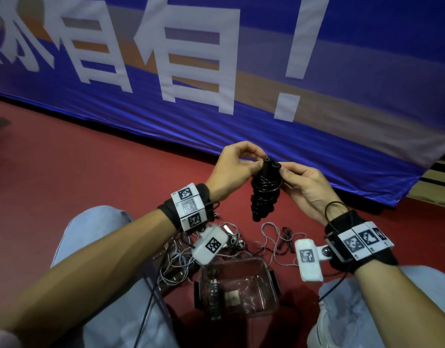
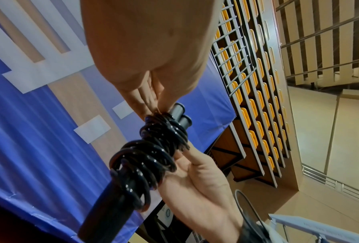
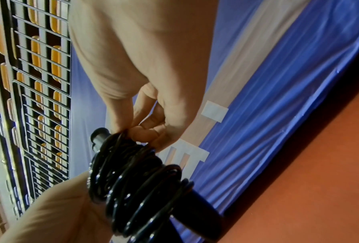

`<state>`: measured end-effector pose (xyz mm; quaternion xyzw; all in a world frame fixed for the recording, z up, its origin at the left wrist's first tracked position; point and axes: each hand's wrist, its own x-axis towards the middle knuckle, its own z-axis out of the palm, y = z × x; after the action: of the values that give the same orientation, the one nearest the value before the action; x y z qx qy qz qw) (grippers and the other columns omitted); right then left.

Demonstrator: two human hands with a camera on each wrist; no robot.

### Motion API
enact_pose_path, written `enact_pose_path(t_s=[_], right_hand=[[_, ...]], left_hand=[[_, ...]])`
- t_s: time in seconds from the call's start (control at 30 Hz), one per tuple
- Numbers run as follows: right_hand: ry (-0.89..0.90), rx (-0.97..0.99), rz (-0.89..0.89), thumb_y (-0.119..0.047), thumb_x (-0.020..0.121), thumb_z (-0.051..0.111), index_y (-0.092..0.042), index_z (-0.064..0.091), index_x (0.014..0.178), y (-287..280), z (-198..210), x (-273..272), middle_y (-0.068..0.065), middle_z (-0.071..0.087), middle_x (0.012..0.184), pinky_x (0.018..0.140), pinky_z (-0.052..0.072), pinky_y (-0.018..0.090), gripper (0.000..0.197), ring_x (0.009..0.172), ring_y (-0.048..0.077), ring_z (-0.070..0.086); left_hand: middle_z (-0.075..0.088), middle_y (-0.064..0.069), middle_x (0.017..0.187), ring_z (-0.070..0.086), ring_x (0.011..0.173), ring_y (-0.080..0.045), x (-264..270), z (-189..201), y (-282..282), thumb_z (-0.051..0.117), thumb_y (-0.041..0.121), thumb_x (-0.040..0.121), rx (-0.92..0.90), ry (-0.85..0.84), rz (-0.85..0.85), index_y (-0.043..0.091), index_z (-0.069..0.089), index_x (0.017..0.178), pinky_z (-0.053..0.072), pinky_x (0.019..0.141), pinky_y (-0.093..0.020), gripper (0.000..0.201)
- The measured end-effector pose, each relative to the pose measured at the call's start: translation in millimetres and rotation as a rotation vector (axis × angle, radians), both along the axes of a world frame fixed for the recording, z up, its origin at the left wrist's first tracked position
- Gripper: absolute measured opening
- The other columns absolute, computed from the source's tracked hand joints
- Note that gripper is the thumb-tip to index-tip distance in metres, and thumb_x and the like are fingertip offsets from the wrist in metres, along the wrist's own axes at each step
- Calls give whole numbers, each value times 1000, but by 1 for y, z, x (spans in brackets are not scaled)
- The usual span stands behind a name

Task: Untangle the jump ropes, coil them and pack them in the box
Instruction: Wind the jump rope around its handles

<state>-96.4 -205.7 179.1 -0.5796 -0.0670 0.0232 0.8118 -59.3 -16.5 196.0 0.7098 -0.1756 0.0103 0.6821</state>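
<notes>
A black jump rope (image 1: 265,194) is coiled around its two black handles and held upright above the red floor. My left hand (image 1: 254,165) pinches the bundle near the handle ends from the left. My right hand (image 1: 283,172) grips it from the right, palm turned up. In the left wrist view my left hand (image 2: 155,109) pinches the top loops of the black jump rope (image 2: 149,156), with the right hand's palm (image 2: 195,184) beside the coils. In the right wrist view my right hand (image 3: 137,131) pinches the upper loops of the black jump rope (image 3: 137,180). A clear plastic box (image 1: 241,259) stands open on the floor between my knees.
A dark coiled bundle (image 1: 213,296) lies in the box at its left side. Tangled grey ropes (image 1: 176,264) spread on the floor left of the box, and more loops (image 1: 271,234) with black handles lie behind it. A blue banner (image 1: 316,121) hangs ahead.
</notes>
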Motion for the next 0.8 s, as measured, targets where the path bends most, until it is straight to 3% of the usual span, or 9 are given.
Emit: enact_pose_path(t_s=[0.1,0.2,0.33,0.5,0.57,0.63,0.8], right_hand=[[69,54,-26,-8,85,65,1,69,108,7,-1,-3,12,77,101,87,56,24,26,94,17,73],[141,84,-65,-12,83,67,-4,69,104,9,-3,-3,7,78,98,85,56,25,22,91,15,73],[203,120,-106,-15,83,69,-3,70,110,14,-10,-3,7,76,100,91,50,28,30,91,15,71],[267,233,-181,-12,91,64,-1,68,122,28,-18,-3,10,74,111,82,56,24,33,93,15,71],[298,250,-240,-9,95,61,-6,71,112,30,-19,-2,5,75,102,75,56,22,20,82,10,72],[304,252,-278,-7,98,60,-9,72,107,31,-19,-2,3,76,97,79,53,24,15,78,8,73],[274,250,-270,-9,94,66,2,67,123,36,-21,-5,12,73,109,102,46,33,31,94,18,70]], left_hand=[[70,-8,89,68,79,-26,3,2,5,73,-6,84,-3,21,-37,1,68,93,58,82,-43,12],[70,-9,85,67,80,-19,4,0,8,73,-9,83,-5,51,-69,6,70,88,59,80,-39,16],[73,-5,83,68,79,-13,2,-5,8,72,-9,84,-26,79,-68,9,72,85,58,73,-27,18],[76,-12,94,70,84,-16,2,-9,4,69,1,91,-21,102,-30,5,76,93,56,79,-31,9],[77,-11,98,72,90,-19,1,-8,3,65,9,94,-8,124,-60,6,77,98,55,85,-32,13],[77,-10,100,72,92,-20,1,-11,1,66,15,95,31,112,-84,7,77,100,54,88,-33,15],[73,-13,95,66,81,-14,4,-23,-1,69,7,94,-34,194,-71,-5,70,109,53,75,-23,20]])
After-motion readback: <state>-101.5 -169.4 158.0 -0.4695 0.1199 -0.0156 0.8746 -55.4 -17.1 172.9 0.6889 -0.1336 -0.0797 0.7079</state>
